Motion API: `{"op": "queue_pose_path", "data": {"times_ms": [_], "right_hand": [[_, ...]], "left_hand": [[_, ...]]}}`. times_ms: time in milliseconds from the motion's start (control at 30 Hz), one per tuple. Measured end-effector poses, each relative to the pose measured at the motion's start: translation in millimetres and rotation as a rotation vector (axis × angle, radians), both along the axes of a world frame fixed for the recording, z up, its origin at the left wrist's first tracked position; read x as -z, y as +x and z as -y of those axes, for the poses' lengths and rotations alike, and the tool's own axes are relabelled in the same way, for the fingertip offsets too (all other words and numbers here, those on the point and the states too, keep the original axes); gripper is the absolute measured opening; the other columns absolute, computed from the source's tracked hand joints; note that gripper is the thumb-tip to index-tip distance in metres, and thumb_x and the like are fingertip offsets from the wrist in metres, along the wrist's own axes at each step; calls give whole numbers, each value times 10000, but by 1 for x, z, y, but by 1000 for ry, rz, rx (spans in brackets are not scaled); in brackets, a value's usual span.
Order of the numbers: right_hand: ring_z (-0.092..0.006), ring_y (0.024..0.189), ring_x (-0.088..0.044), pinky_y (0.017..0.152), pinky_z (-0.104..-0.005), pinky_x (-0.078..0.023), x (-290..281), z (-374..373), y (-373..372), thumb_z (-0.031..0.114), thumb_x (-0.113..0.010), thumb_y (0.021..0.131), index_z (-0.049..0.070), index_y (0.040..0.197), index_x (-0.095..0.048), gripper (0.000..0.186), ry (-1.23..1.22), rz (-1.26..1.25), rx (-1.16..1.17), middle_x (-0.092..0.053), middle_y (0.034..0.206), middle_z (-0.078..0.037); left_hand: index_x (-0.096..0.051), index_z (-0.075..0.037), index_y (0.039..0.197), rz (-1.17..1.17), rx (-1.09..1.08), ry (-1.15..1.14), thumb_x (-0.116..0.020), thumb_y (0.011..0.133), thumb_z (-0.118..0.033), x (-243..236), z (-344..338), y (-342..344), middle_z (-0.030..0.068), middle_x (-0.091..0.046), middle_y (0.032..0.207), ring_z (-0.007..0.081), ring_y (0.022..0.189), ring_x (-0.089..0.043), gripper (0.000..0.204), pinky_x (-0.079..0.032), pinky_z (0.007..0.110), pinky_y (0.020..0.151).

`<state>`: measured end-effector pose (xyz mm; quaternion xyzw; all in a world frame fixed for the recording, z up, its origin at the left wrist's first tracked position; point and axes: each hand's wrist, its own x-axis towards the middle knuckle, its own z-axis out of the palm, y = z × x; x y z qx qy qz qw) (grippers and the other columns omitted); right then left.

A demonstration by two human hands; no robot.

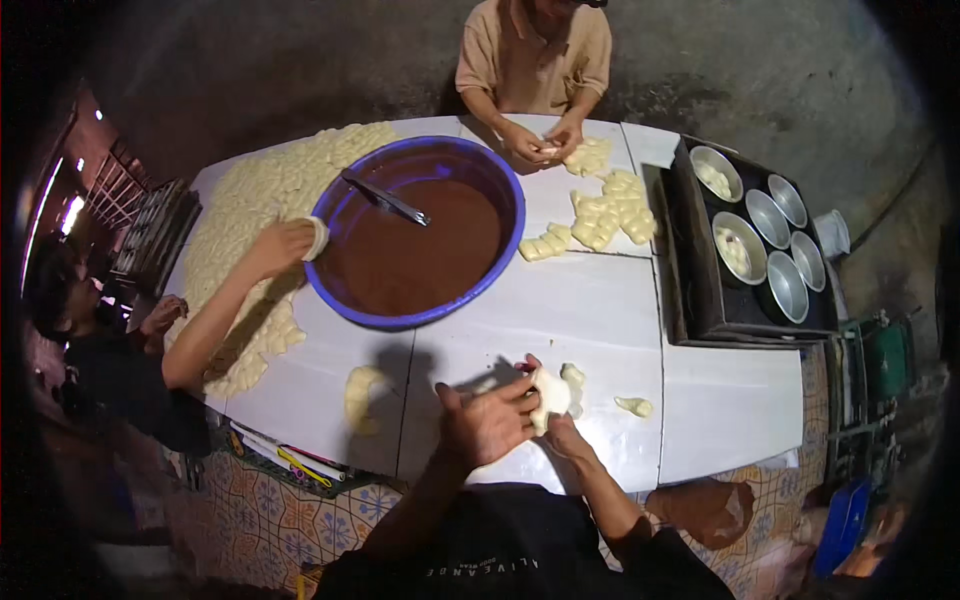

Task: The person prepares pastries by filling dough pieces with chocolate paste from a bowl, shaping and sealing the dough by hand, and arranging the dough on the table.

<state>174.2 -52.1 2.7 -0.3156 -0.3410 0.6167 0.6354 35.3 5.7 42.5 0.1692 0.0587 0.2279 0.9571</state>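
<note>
Over the near edge of the white table [560,310], my right hand [567,438] holds a flattened piece of pale dough [551,398], its fingers partly hidden behind it. My left hand [487,425] is turned palm up beside it, thumb spread apart, and its outstretched fingertips reach the dough's left edge; whether they press on it is hard to tell. Just beyond lies another dough piece [574,380], partly hidden. A small dough piece [634,406] rests to the right, and a longer dough strip [361,400] lies to the left in shadow.
A purple-blue basin [420,319] of brown filling holds a dark flat utensil [388,198]. Dough pieces [250,205] cover the table's left; more dough [612,210] lies far right. A black tray [700,310] carries several metal pans. Two co-workers stand left and opposite, one holding a pale round thing [317,240].
</note>
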Motion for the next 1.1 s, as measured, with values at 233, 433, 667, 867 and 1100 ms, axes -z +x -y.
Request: {"op": "queue_pose_path", "data": {"times_ms": [233, 433, 667, 867, 1100], "right_hand": [[-150, 1091, -408, 869, -304, -395, 37, -7, 7, 718, -673, 687, 69, 1518, -106, 1197, 26, -66, 117, -250, 1502, -73], [-108, 1069, -491, 806, -280, -448, 64, -7, 19, 439, -657, 865, 97, 1494, -228, 835, -63, 5, 172, -361, 1458, -51], [-152, 765, -611, 674, -226, -519, 14, -35, -2, 213, -561, 961, -25, 1299, -463, 424, -375, -593, 131, -650, 1015, -131], [-164, 855, -551, 804, -286, -451, 24, -18, -17, 56, -605, 891, -17, 1138, -615, 259, -190, 346, 511, -590, 1050, -87], [-220, 989, -551, 854, -320, -458, 5, 11, -3, -40, -599, 794, 10, 1105, -641, 317, 198, 823, 422, -529, 1148, -124]], "left_hand": [[-485, 8, 1321, -1283, -403, 1114, -224, 954, -643, -21, -193, 9, 248, -556, 1261, 353, 1194, -525, 792, -361, 465, 1041], [-697, -38, 1061, -1548, -8, 1219, -100, 930, -683, -18, -205, 16, 220, -660, 1059, 386, 1081, -570, 889, -369, 457, 995], [-508, 68, 1290, -722, -254, 394, -222, 929, -701, -17, -81, 7, 176, -582, 1202, 234, 1109, -556, 897, -397, 357, 973], [-448, -12, 1366, -953, -404, 211, -403, 971, -461, -11, -16, 20, 176, -499, 1338, 275, 1171, -519, 600, -391, 365, 1012], [-605, 50, 1170, -1033, -494, 1134, -638, 868, -10, 22, 13, -8, 118, -586, 1110, 183, 979, -600, 310, -510, 290, 807]]}}
